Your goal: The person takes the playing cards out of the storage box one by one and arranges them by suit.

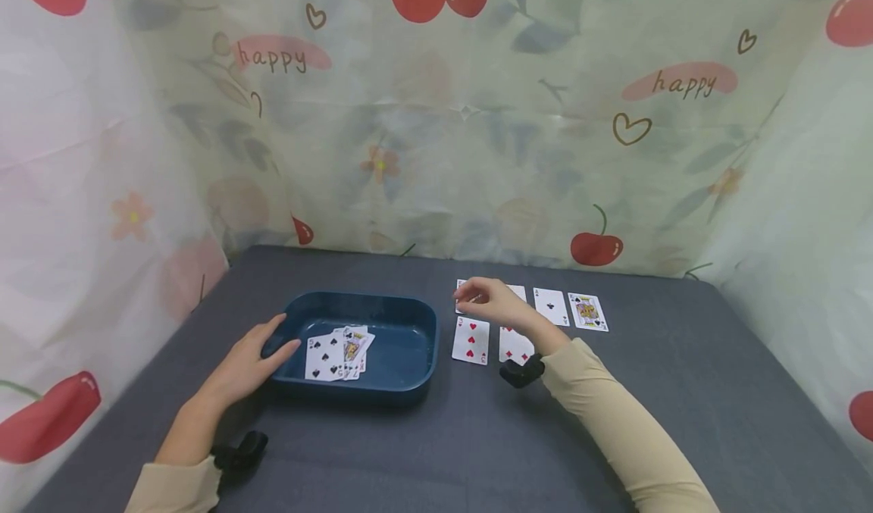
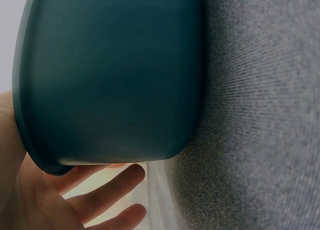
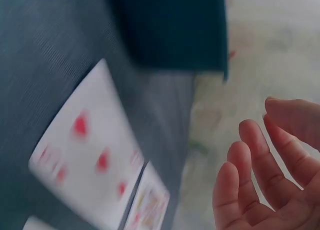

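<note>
My left hand [image 1: 247, 358] grips the dark blue tray [image 1: 409, 392] at its left end, thumb over the rim and fingers along the outside. In the left wrist view, the fingers [image 2: 107, 195] reach past the tray's wall [image 2: 115, 80]. Several playing cards lie overlapped inside, a five of spades [image 1: 323, 358] on top and a face card [image 1: 355, 344] beside it. To the right of the tray, my right hand [image 1: 496, 301] hovers over the laid-out cards, fingers loosely bent and holding nothing. Below it lies a red heart card [image 1: 470, 340], also near in the right wrist view.
A back row of cards includes a club card [image 1: 551, 306] and a king [image 1: 588, 312]; the hand partly covers this row. A diamond card [image 1: 516, 343] lies in front, near the right wrist. Patterned curtains [image 1: 436, 157] surround the grey tabletop [image 1: 443, 452] at the back and sides.
</note>
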The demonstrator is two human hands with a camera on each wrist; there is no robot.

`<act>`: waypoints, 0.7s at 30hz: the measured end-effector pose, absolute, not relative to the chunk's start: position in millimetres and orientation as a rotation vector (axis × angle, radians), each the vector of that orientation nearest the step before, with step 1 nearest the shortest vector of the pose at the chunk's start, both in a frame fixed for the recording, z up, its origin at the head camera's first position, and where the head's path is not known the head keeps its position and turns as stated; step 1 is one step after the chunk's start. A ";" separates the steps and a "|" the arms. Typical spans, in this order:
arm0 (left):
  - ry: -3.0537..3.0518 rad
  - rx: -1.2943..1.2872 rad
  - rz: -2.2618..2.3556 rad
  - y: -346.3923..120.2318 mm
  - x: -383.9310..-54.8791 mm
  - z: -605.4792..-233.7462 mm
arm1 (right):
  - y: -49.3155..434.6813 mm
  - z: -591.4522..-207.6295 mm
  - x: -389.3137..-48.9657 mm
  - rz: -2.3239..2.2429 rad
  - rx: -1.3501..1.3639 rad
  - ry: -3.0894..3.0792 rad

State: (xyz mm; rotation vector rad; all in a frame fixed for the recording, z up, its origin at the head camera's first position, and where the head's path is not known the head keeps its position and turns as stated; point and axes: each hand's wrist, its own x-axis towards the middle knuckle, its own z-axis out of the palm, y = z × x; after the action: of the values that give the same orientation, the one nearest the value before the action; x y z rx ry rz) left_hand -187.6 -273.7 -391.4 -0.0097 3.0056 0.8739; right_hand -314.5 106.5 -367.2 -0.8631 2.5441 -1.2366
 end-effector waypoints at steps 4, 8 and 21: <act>3.010 -0.013 0.867 -273.3 -187.6 -391.1 | 79.8 -356.1 -309.8 -1.210 -0.939 2.500; 3.011 -0.013 0.867 -273.5 -187.3 -390.8 | 53.7 -345.4 -305.4 -1.200 -0.992 2.434; 3.001 -0.019 0.870 -273.4 -187.7 -390.7 | -12.4 -341.3 -307.3 -1.152 -1.143 2.331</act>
State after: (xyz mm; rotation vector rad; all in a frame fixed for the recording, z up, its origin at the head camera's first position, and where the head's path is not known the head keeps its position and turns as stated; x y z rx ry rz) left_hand -187.7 -273.4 -390.7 -0.0188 3.0007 0.8703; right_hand -307.3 -12.4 -341.3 -1.1430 2.3305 -1.1515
